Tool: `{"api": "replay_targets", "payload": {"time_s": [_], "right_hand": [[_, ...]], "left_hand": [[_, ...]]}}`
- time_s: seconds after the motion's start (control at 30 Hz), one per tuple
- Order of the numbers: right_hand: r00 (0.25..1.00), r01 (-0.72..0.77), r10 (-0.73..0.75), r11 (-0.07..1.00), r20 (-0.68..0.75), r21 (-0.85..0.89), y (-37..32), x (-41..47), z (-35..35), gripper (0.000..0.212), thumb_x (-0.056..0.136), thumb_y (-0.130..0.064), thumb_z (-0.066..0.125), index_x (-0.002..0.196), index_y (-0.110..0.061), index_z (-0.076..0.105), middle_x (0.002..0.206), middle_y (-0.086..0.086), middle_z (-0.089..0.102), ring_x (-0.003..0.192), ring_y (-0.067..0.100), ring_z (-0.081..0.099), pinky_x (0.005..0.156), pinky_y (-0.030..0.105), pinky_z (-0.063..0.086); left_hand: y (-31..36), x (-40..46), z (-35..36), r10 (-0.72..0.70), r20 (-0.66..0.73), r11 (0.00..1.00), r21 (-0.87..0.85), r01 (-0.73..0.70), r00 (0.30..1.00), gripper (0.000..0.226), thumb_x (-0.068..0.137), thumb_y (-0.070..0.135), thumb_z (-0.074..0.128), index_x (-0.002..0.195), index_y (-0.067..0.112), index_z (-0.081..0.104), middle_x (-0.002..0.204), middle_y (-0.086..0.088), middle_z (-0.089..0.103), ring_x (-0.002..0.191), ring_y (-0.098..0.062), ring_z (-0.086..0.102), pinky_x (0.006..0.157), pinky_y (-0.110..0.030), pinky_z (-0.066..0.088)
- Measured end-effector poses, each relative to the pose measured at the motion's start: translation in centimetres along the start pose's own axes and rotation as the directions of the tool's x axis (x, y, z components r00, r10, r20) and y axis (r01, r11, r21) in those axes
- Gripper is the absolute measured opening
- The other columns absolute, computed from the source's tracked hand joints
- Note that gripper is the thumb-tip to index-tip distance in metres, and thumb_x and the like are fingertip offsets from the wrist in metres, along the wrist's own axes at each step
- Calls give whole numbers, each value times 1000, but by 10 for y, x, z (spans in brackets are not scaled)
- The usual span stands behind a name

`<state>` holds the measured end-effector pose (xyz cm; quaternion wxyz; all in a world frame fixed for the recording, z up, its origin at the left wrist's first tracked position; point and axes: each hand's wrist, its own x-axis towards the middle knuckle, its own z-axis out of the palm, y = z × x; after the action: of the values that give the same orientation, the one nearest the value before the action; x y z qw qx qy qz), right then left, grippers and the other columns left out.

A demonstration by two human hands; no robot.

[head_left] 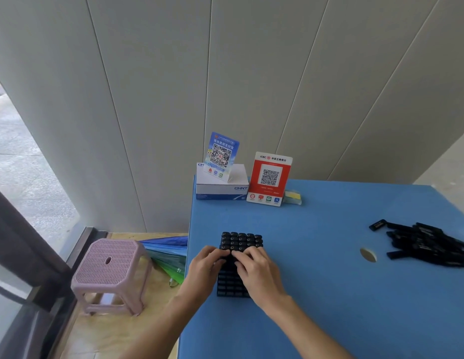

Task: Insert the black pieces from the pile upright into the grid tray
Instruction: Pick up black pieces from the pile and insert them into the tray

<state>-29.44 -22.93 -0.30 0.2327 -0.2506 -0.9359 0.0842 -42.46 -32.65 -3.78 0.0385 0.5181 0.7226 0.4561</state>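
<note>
The blue counter (329,281) ends in a straight left edge that runs down just left of the grid tray (232,283), so the tray sits close to that drop, with the floor, a pink stool (110,270) and some folded blue and green sheets (168,255) beyond it. To the right of the tray the counter surface is open as far as a small round hole (368,254), and past that lies the pile of black pieces (427,246), well apart from the tray and reaching toward the right border of the view. At the far edge, against the panelled wall, stand a white box (221,186) with a blue QR card (221,155) on it and a red QR card (269,178) just beside it. The far rows of the tray are filled with upright pieces (241,240); the near rows show open slots. Both hands meet over the tray's middle, right behind the filled rows. The left hand (208,268) comes in from the tray's left side, its grip curled with fingertips down on the tray; the right hand (256,270) lies across the tray's right half, fingers bent and pressed together at the same spot. Whether either grip pinches a piece cannot be told, since the fingers hide what is under them.
</note>
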Motion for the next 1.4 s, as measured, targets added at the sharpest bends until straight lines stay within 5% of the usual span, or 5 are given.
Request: {"api": "replay_targets", "payload": {"time_s": [0.23, 0.5, 0.87, 1.17, 1.4], "right_hand": [[999, -50, 50, 999, 16, -21, 2, -5, -13, 35, 72, -19, 78, 104, -20, 65, 85, -6, 61, 78, 16, 59, 57, 25, 52], [976, -217, 213, 966, -42, -143, 49, -45, -51, 36, 72, -23, 78, 104, -14, 65, 86, -1, 64, 79, 23, 60, 64, 36, 55], [944, -326, 329, 928, -17, -181, 145, -122, -129, 37, 83, -34, 65, 115, -17, 59, 99, 0, 63, 93, 24, 58, 75, 37, 52], [884, -466, 463, 856, -72, -223, 272, -252, -221, 41, 66, -27, 82, 102, -15, 66, 85, 0, 65, 78, 25, 63, 62, 37, 55], [803, -595, 591, 786, -79, -167, 351, -323, -266, 39, 77, -29, 73, 112, -17, 63, 97, 2, 64, 93, 25, 60, 76, 39, 54]], "left_hand": [[13, -1, -12, -47, 12, 976, 213, 43, 999, 37, 78, 25, 75, 110, 29, 56, 95, 3, 53, 62, -13, 53, 49, -27, 49], [41, 15, 7, 121, -3, 878, 467, -106, 993, 47, 68, 33, 80, 111, 23, 62, 109, -6, 59, 98, -27, 55, 84, -41, 43], [128, -7, 89, 170, 133, 837, 504, -214, 976, 47, 63, 37, 81, 105, 21, 65, 107, -8, 61, 98, -29, 58, 92, -37, 31], [239, -45, 224, 140, 230, 849, 473, -236, 963, 47, 62, 41, 81, 103, 27, 64, 105, -3, 64, 95, -25, 62, 86, -38, 44], [311, -44, 302, 143, 310, 879, 397, -264, 940, 41, 69, 41, 74, 106, 29, 61, 105, 0, 64, 92, -23, 63, 81, -39, 50]]}}
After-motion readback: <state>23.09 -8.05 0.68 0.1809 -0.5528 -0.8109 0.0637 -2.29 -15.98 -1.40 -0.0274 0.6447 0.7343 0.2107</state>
